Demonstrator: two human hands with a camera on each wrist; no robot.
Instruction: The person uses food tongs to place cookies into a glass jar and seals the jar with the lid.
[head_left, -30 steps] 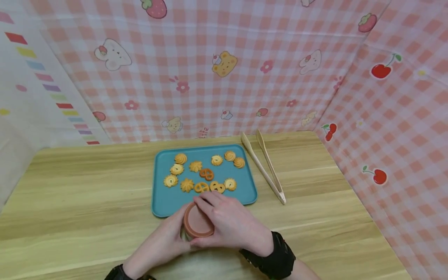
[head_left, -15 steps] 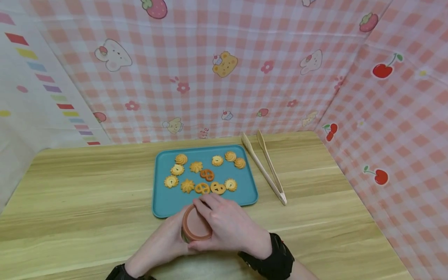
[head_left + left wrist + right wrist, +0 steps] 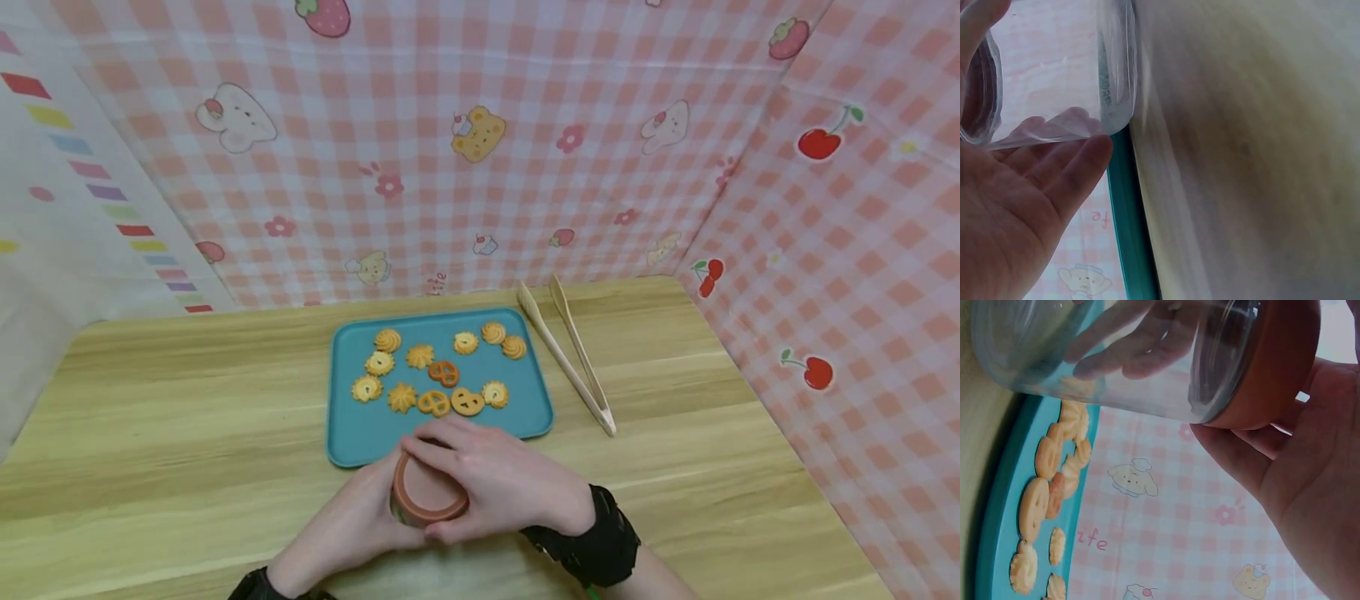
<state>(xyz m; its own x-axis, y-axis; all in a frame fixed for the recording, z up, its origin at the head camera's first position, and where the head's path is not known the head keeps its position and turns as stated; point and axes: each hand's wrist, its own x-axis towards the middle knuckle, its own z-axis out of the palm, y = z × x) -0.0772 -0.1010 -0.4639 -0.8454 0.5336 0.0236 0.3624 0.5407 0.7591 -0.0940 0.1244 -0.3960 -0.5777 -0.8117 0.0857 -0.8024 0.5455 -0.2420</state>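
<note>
A clear jar (image 3: 1054,69) with a brown lid (image 3: 431,490) is held between both hands, in front of the tray. My left hand (image 3: 367,510) holds the jar's clear body, with fingers along one side and the thumb on the other. My right hand (image 3: 506,479) grips the lid round its rim, fingers at the far side and thumb at the near side. Through the clear wall in the right wrist view, the left fingers show behind the jar. From above, the hands and lid hide most of the jar's body. No contents are visible inside.
Beyond the hands lies a teal tray (image 3: 352,442) bearing several cookies, among them a brown pretzel (image 3: 443,373) and a round cookie with holes (image 3: 467,402). Wooden tongs (image 3: 573,375) lie spread to its right on the wooden table (image 3: 187,433). Checked cloth walls stand behind and at the right.
The right hand has turned slightly on the lid, its fingers shifting left and its thumb right. Jar and hands have moved a little nearer. The tray and tongs stay put.
</note>
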